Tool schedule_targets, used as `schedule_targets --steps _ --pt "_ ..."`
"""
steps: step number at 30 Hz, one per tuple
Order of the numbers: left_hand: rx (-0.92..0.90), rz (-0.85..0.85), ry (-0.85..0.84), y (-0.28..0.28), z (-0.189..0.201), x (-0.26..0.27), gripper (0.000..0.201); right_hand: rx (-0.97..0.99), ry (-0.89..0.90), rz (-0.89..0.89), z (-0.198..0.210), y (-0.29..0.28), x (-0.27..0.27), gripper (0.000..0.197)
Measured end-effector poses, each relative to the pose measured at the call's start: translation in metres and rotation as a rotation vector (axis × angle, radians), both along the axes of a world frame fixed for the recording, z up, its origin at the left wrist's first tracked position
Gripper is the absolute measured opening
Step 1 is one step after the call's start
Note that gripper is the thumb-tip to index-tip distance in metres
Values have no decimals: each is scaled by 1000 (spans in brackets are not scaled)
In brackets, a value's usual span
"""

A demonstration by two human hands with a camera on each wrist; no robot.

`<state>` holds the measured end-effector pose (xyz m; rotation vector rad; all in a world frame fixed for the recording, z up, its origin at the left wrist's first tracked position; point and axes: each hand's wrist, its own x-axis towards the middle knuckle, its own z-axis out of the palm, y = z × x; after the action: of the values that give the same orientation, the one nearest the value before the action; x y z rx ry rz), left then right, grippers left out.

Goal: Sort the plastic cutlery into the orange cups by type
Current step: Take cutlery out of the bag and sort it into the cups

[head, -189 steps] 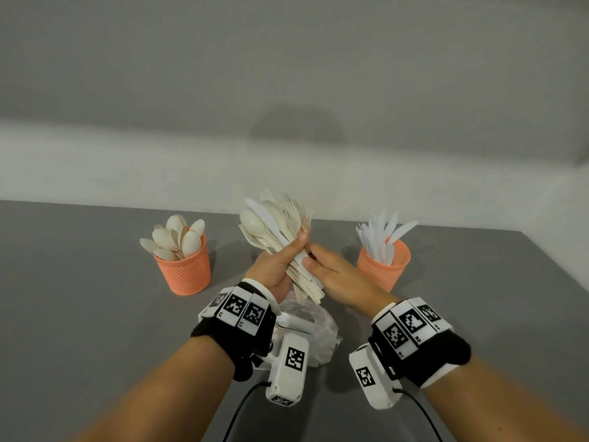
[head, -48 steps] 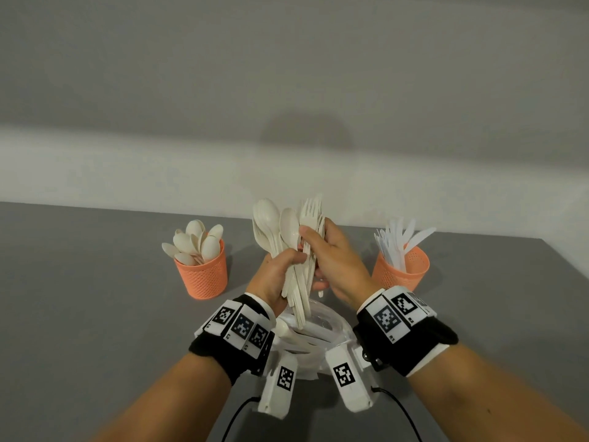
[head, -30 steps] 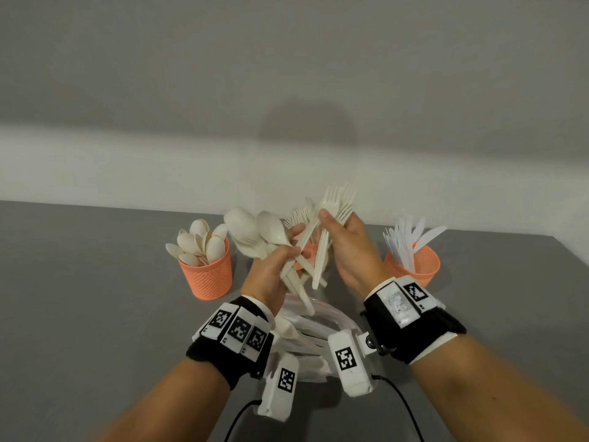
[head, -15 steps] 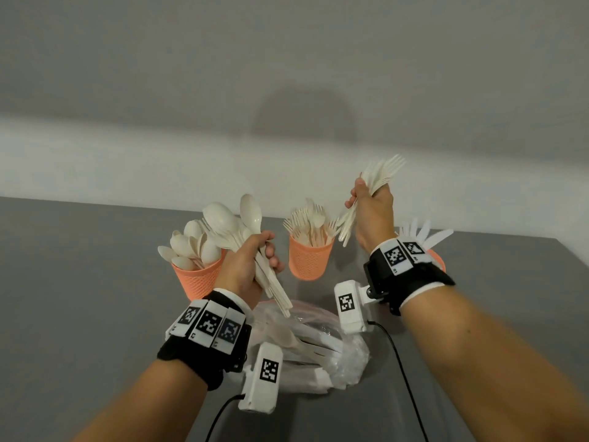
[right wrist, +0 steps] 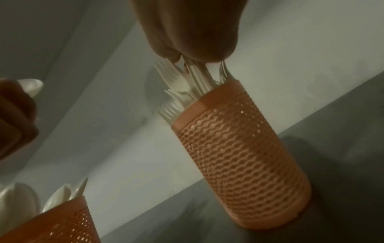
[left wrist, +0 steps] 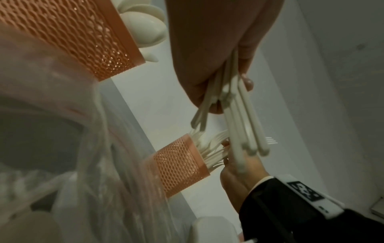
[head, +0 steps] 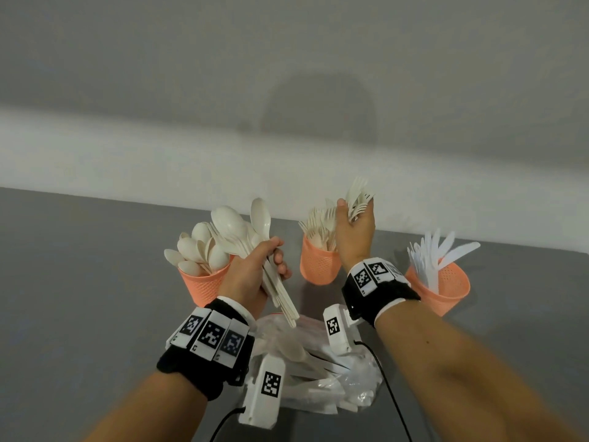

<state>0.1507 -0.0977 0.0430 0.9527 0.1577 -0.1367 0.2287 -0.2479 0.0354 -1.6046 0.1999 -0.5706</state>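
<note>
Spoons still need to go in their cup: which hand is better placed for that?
Left. The left hand already grips the spoons beside the spoon cup. The right hand holds forks over the fork cup.

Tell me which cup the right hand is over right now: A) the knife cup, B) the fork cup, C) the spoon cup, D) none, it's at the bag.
B: the right hand grips a bunch of forks directly above the middle fork cup, their handles going into it in the right wrist view.
</note>
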Motion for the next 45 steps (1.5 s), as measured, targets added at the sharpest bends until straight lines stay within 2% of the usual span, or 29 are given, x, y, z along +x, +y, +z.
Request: schedule_targets --steps 3,8,12,14,15,19,21,23,25,27,30,32,35,36,37,39,40,42,43,45 --pt "-4 -8 4 0 -1 1 13 -68 -2 17 -3 -4 1 19" --pt "6 -30 7 -1 0 1 13 -50 23 120 0 -14 1 25" --pt "36 -71 -2 -5 3 -2 15 -239 158 102 3 -17 8 32" --pt "42 -106 -7 -6 4 -4 16 -355 204 91 1 -15 8 24" --pt "40 -119 -12 -7 4 -4 15 -390 211 108 1 -14 6 19" --pt "34 -162 -40 -5 6 -8 13 -431 239 252 2 -15 0 27" --pt "37 -187 -52 -2 6 -9 14 -431 157 224 9 -17 -2 36" --pt "34 -212 -45 0 6 -10 16 -486 0 124 20 -16 -8 36" --pt "18 -217 -39 -1 5 -9 17 -548 -182 83 31 -10 -17 25" --pt "36 -193 -40 -4 4 -8 17 -577 -283 179 38 0 -31 10" --pt "229 -136 -57 -11 3 -10 6 -510 -275 413 44 17 -55 4" --pt "421 -111 -139 -15 7 -13 12 -507 -209 535 47 28 -68 19" --pt "760 -73 -179 -22 14 -16 34 -711 -121 565 51 39 -79 52" --pt "839 -36 -194 -22 13 -16 34 -771 -130 537 51 41 -81 54" --pt "822 -3 -203 -21 11 -16 28 -800 -149 505 52 42 -83 52" --pt "749 92 -198 -18 5 -16 5 -784 -180 456 52 44 -84 41" --pt "730 150 -207 -18 2 -15 22 -747 -182 443 51 44 -83 34" --pt "654 149 -206 -17 1 -18 49 -596 -127 426 50 45 -81 13" --pt "626 133 -218 -18 0 -18 53 -480 -70 438 52 44 -80 4" --pt "582 88 -254 -18 1 -19 45 -230 51 496 59 40 -80 10"
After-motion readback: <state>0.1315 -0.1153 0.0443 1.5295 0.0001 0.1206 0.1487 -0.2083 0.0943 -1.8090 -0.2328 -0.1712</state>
